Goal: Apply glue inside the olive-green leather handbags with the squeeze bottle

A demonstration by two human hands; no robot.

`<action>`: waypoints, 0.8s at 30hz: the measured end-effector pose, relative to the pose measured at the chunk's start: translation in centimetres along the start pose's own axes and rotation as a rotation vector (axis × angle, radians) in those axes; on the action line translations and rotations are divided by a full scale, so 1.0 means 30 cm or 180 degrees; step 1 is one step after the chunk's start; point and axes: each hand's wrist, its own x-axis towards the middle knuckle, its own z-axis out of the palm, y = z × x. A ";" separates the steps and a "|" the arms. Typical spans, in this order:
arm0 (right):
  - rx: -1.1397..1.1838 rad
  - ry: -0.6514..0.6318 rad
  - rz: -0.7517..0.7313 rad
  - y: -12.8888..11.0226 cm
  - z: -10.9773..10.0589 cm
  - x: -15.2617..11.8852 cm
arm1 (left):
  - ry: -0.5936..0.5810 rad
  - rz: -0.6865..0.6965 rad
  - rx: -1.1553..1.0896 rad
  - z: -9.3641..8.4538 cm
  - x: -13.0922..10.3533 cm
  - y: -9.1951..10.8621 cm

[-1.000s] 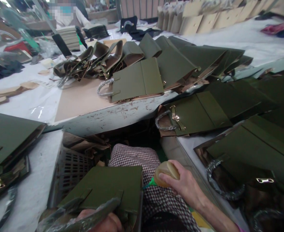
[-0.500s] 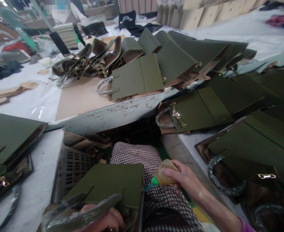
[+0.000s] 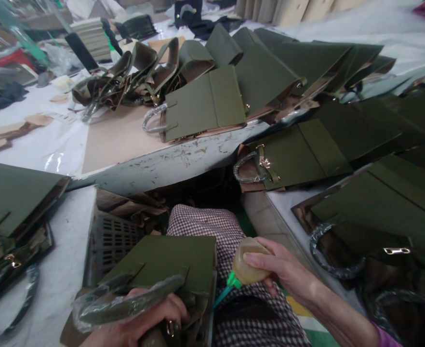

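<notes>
An olive-green handbag (image 3: 162,258) lies on my lap, its handle (image 3: 126,308) wrapped in clear plastic. My left hand (image 3: 154,313) is closed on the bag beneath that handle, its fingers partly hidden. In my right hand (image 3: 273,265) is a squeeze bottle (image 3: 246,260) of yellowish liquid, tilted downward. The bottle's green cap (image 3: 234,280) carries a thin blue-green nozzle (image 3: 222,295), whose tip is at the bag's right side edge. Whether the tip touches the edge I cannot tell.
Several similar green bags (image 3: 205,106) stand or lie on the table ahead. More bags (image 3: 299,154) lie on the right surface, and another bag (image 3: 17,197) on the left one. A grey plastic crate (image 3: 114,241) stands left of my checkered-cloth lap (image 3: 201,219).
The nozzle tip has moved down along the bag's right edge, towards me, and the bottle is tilted more steeply. Both hands keep their hold. The view has dipped slightly.
</notes>
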 end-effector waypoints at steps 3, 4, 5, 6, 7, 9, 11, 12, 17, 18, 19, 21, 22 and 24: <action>0.0129 -0.0129 0.0024 -0.005 0.012 -0.034 | 0.0025 -0.0086 0.0096 -0.003 0.005 0.016; 0.0183 -0.0165 0.0022 -0.007 0.017 -0.046 | 0.0028 -0.0103 0.0097 -0.002 0.004 0.017; 0.0245 -0.0207 0.0018 -0.008 0.021 -0.060 | 0.0031 -0.0120 0.0098 0.000 0.002 0.017; 0.0308 -0.0254 0.0013 -0.009 0.026 -0.074 | 0.0042 -0.0120 0.0099 0.002 0.000 0.017; 0.0360 -0.0303 0.0021 -0.008 0.031 -0.088 | 0.0064 -0.0105 0.0091 0.004 -0.001 0.018; 0.0427 -0.0384 0.0055 -0.005 0.041 -0.115 | 0.0094 -0.0128 0.0066 0.006 -0.001 0.023; 0.0464 -0.0426 0.0055 0.000 0.050 -0.136 | 0.0021 -0.0262 0.0050 0.005 0.002 0.032; 0.0472 -0.0429 0.0025 0.003 0.052 -0.143 | -0.0040 -0.0347 0.0029 0.003 0.004 0.036; 0.0419 -0.0379 -0.0040 0.005 0.041 -0.150 | -0.0112 -0.0477 -0.0138 -0.011 0.010 0.048; 0.0371 -0.0341 -0.0049 0.002 0.035 -0.147 | -0.0116 -0.0497 -0.0147 -0.012 0.009 0.049; 0.0313 -0.0314 -0.0069 -0.001 0.030 -0.144 | -0.0136 -0.0520 -0.0148 -0.012 0.007 0.049; 0.0205 -0.0285 -0.0142 -0.010 0.023 -0.136 | -0.0149 -0.0600 -0.0132 -0.009 0.002 0.049; 0.0143 -0.0284 -0.0156 -0.015 0.020 -0.131 | -0.0157 -0.0632 -0.0122 -0.007 -0.001 0.049; 0.0002 -0.0260 -0.0169 -0.026 0.017 -0.122 | -0.0163 -0.0674 -0.0071 -0.004 -0.007 0.049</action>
